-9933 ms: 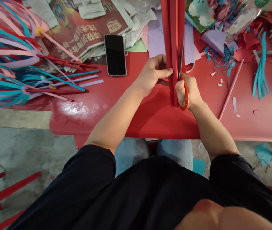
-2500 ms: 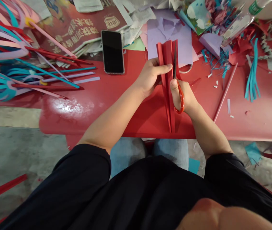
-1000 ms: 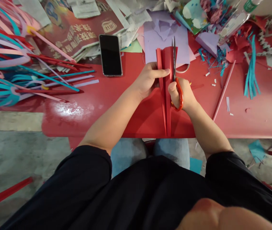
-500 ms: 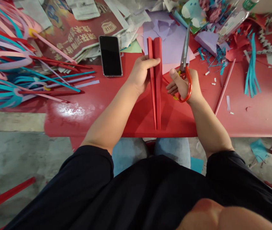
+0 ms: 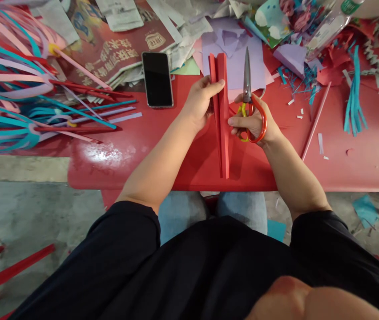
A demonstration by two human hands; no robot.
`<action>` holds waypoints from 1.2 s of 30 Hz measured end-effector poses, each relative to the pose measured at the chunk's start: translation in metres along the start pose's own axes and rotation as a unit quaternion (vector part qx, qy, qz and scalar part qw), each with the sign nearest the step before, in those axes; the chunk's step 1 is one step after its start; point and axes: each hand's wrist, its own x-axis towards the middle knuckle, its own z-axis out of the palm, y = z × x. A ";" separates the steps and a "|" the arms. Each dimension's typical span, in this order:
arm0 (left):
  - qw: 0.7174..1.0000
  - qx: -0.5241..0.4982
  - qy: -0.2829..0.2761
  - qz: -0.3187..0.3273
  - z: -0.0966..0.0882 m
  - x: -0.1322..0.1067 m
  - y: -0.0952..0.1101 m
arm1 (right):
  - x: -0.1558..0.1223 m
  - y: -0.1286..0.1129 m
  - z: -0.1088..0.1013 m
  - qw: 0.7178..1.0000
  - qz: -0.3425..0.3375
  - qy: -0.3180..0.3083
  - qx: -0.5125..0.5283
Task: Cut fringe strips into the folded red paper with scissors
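Observation:
My left hand (image 5: 204, 100) is closed on a long folded piece of red paper (image 5: 223, 133), its thumb pressed over the front and its fingers hidden behind. The paper stands nearly lengthwise in front of me, its folds fanning slightly apart. In my right hand (image 5: 259, 118) is a pair of scissors (image 5: 247, 78) with orange and yellow handles; the blades are together and point away from me. My right thumb is close to the paper's right edge; whether it touches, I cannot tell.
A black phone (image 5: 157, 80) lies left of my hands on the red table (image 5: 136, 151). Paper-strip bundles (image 5: 16, 80) spread at the far left. Purple paper (image 5: 252, 62), a plastic bottle (image 5: 331, 29), a teal paper tassel (image 5: 355, 93) and a thin pink stick (image 5: 316, 120) lie beyond and right.
The scissors have swung left and their blades now point more straight away from me. My right hand has come nearer the red paper, thumb lowered. My left hand keeps its hold.

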 end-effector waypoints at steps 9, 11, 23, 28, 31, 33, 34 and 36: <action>0.990 0.021 -0.106 -0.086 0.012 -0.017 0.007 | 0.018 -0.008 -0.021 0.993 -0.051 0.097 -0.035; 0.986 0.025 -0.134 -0.097 0.013 -0.020 0.007 | 0.022 -0.008 -0.026 0.989 -0.063 0.127 -0.038; 0.974 0.069 -0.173 -0.128 0.005 -0.019 0.004 | 0.030 -0.007 -0.043 0.979 -0.095 0.168 -0.070; 0.996 0.024 -0.073 -0.042 -0.004 -0.008 0.009 | 0.023 0.005 -0.034 0.971 -0.112 0.154 -0.145; 0.999 -0.004 -0.030 -0.013 -0.013 0.003 0.010 | 0.021 0.012 -0.026 0.972 -0.098 0.133 -0.165; 1.000 -0.018 0.001 -0.004 -0.020 0.010 0.010 | 0.020 0.013 -0.021 0.981 -0.076 0.112 -0.140; 1.000 -0.023 0.015 -0.001 -0.024 0.014 0.011 | 0.020 0.012 -0.019 0.985 -0.069 0.101 -0.118; 0.999 -0.022 0.029 0.002 -0.029 0.017 0.012 | 0.020 0.011 -0.015 0.992 -0.065 0.076 -0.073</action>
